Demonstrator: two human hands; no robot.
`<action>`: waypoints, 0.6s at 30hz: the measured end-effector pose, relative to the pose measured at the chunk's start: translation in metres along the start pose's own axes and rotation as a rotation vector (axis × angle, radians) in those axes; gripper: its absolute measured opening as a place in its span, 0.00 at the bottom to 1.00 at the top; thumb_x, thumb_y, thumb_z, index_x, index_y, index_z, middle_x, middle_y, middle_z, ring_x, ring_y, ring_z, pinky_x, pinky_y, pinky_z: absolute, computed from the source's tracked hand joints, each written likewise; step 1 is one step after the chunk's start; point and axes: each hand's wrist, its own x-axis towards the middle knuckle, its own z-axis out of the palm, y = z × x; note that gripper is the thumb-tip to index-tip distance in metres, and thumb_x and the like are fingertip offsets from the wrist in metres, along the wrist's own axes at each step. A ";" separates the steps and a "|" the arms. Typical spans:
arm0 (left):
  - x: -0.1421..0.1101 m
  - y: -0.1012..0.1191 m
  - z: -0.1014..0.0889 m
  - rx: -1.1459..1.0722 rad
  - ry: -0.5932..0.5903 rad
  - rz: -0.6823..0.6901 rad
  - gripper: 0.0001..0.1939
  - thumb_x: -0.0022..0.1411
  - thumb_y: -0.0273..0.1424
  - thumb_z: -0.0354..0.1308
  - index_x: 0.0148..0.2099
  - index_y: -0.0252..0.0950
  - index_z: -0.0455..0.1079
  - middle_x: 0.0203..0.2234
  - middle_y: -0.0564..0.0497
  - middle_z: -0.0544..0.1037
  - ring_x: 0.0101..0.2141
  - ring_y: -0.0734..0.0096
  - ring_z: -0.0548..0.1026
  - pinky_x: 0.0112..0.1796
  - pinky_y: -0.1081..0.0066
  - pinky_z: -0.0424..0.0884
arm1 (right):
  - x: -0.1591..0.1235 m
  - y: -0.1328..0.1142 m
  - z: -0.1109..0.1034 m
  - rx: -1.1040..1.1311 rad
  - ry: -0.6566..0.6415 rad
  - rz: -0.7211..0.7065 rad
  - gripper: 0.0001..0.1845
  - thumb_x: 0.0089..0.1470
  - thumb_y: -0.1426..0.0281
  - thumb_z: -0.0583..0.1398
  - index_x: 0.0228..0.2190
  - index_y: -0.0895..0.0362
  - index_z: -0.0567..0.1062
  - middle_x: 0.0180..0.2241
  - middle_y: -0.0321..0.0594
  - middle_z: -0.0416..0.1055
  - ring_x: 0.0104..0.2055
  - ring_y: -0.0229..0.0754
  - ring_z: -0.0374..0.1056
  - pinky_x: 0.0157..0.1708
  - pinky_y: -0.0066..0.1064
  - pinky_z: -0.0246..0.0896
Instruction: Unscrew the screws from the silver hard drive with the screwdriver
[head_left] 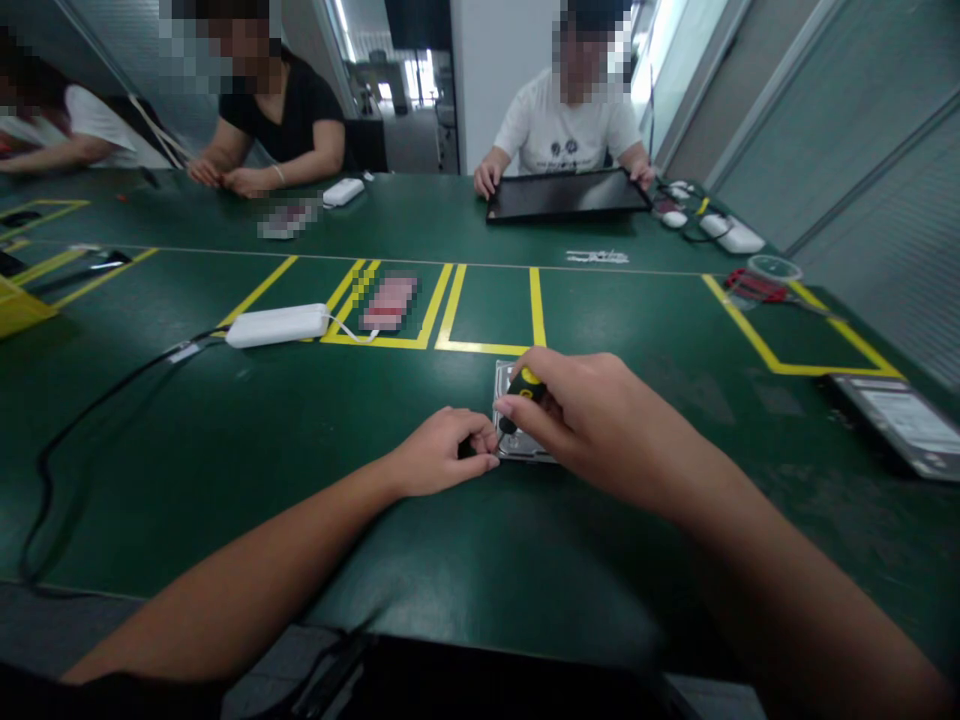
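A silver hard drive (534, 452) lies on the green table in front of me, partly covered by my right hand. My right hand (600, 425) is closed around a screwdriver (528, 384) with a black and yellow handle. The screwdriver tilts down toward the drive's lower left corner; its tip is hard to make out. At the drive's left edge my left hand (450, 450) grips with curled fingers and thumb, close to the screwdriver's tip.
A second hard drive (911, 420) lies at the right. Beyond it sits a round clear container (774, 268) by red-handled tools (754, 287). A white power strip (277, 325) trails a black cable at left, near a phone (388, 303). Across the table, a person holds a black panel (570, 195).
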 end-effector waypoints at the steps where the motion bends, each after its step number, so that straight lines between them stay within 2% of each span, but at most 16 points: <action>1: 0.000 0.000 0.000 -0.002 0.003 0.003 0.06 0.59 0.30 0.62 0.33 0.35 0.69 0.26 0.56 0.73 0.28 0.75 0.70 0.32 0.73 0.64 | 0.000 0.000 0.000 0.008 -0.001 -0.012 0.14 0.64 0.60 0.54 0.34 0.59 0.69 0.30 0.39 0.69 0.28 0.36 0.59 0.29 0.30 0.45; 7: 0.000 0.001 0.000 -0.010 0.019 0.016 0.06 0.59 0.30 0.62 0.33 0.35 0.69 0.26 0.56 0.73 0.27 0.76 0.70 0.31 0.74 0.64 | -0.001 0.001 0.002 0.078 0.033 -0.090 0.14 0.63 0.63 0.55 0.38 0.61 0.73 0.39 0.44 0.70 0.40 0.41 0.64 0.40 0.32 0.55; 13: 0.000 0.001 0.001 0.011 0.016 0.014 0.05 0.59 0.31 0.61 0.35 0.35 0.70 0.26 0.56 0.73 0.27 0.76 0.69 0.32 0.74 0.64 | 0.000 0.003 0.008 0.134 0.100 -0.148 0.15 0.62 0.66 0.57 0.47 0.61 0.73 0.41 0.44 0.70 0.41 0.41 0.65 0.42 0.31 0.57; 18: 0.000 0.002 0.000 0.002 0.015 -0.012 0.06 0.59 0.32 0.62 0.33 0.35 0.70 0.26 0.55 0.73 0.29 0.73 0.71 0.33 0.73 0.65 | 0.001 0.004 0.010 0.160 0.179 -0.142 0.17 0.57 0.66 0.61 0.48 0.59 0.69 0.37 0.40 0.72 0.36 0.39 0.66 0.37 0.29 0.55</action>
